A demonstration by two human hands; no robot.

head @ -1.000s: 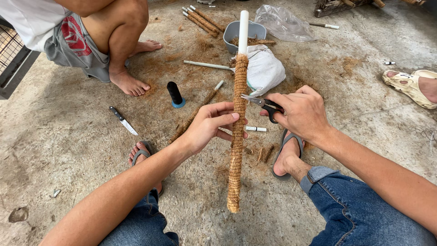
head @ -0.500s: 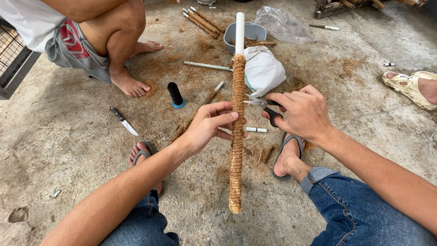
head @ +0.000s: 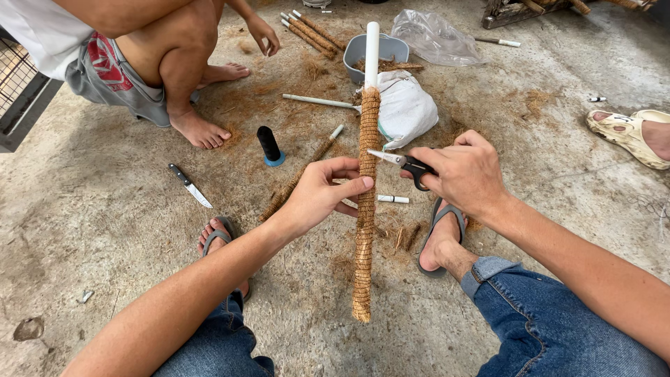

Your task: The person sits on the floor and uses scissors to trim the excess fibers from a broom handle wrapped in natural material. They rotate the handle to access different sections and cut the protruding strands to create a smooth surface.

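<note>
Above concrete floor (head: pixel 105 230), left hand (head: pixel 322 195) pinches fibre-wrapped pole (head: pixel 364 209); right hand (head: pixel 464 174) grips scissors (head: pixel 405 163) beside it.

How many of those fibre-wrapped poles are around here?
At least 5: one upright pole held by the left hand, with the right hand holding scissors against it; one lying on the floor; about three in a pile beyond. More may be hidden.
</note>
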